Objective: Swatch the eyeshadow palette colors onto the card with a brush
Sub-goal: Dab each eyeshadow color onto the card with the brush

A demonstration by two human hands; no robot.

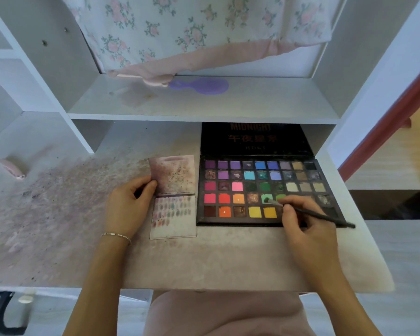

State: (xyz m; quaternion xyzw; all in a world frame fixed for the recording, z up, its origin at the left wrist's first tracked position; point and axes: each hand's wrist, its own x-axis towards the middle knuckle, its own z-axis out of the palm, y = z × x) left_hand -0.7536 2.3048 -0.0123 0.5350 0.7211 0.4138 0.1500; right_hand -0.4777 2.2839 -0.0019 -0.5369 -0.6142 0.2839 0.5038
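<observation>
Right hand (301,224) grips the brush (310,214), tip on the palette's (264,187) green pan; left hand (126,204) pinches the card (174,215).

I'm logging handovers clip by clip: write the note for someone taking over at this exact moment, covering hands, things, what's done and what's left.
Left hand: pinches the left edge of the card, steadying it flat on the desk.
Right hand: holds the brush, its tip in a green pan, fourth row of the open palette, which lies right of the card.
Done: several rows of small swatches already sit on the card's lower half.
Left: carry this green to the card, swatch it, then go on with the pans not yet swatched; which those are I cannot tell from here.
</observation>
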